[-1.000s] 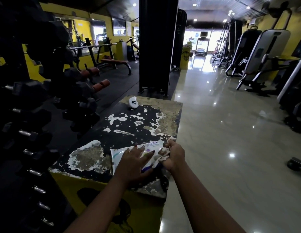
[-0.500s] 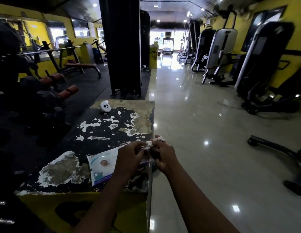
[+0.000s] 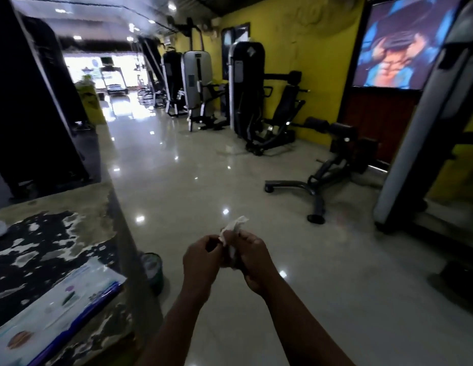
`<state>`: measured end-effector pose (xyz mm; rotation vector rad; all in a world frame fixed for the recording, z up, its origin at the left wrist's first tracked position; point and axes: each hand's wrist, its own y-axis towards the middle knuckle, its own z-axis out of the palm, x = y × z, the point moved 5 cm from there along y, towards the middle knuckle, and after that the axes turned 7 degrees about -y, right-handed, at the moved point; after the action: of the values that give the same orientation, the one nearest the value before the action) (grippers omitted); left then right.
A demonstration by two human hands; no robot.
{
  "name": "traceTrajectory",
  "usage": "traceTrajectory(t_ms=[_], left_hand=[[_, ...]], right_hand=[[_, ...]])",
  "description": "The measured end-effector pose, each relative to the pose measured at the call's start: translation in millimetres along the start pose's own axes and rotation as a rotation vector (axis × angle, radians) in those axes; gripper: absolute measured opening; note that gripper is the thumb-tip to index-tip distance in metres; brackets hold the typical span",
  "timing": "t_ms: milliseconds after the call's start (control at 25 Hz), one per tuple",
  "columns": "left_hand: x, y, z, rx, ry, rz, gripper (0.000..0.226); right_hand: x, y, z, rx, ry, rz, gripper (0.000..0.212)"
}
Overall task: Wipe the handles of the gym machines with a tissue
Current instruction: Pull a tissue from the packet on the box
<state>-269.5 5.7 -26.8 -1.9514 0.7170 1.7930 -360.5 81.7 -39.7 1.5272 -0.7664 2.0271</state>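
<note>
The room is mostly dim. The strongest light comes from the far opening (image 3: 108, 72), which is so bright it looks washed out and white. Small ceiling lights (image 3: 172, 6) glow above, and the shiny floor (image 3: 203, 186) shows them as little white spots. The pillar (image 3: 32, 114) on the left is almost black. The whole picture is soft and smeared, and the poster (image 3: 388, 48) looks blurry. The left hand (image 3: 201, 260) and right hand (image 3: 253, 262) look dark, and the tissue (image 3: 234, 227) they hold is a pale blur. Straight lines bend and lean near the edges.
</note>
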Motion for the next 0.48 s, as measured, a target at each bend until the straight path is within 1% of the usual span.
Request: traceTrajectory(t_ms=[80, 200, 280, 360, 480], left_hand=[[-4.8, -1.8, 42.5, 0.027, -0.037, -0.023, 0.008], [-18.6, -6.1, 127.7, 0.143, -0.238, -0.104, 0.017], [-28.1, -10.8, 191.9, 0.251, -0.324, -0.181, 0.021], [-39.8, -16.2, 254.2, 0.333, -0.356, -0.206, 0.022], [-52.7, -27.9, 344.2, 0.415, -0.372, -0.224, 0.024]], right_hand=[[8.9, -8.9, -47.8, -0.127, -0.046, -0.032, 0.027], [26.5, -24.0, -138.0, -0.333, 0.029, -0.049, 0.018], [40.8, -34.3, -196.6, -0.404, 0.049, -0.068, 0.023], [53.9, -42.9, -250.7, -0.44, 0.02, -0.086, 0.03], [78.2, -61.4, -321.2, -0.398, 0.028, -0.125, 0.03]])
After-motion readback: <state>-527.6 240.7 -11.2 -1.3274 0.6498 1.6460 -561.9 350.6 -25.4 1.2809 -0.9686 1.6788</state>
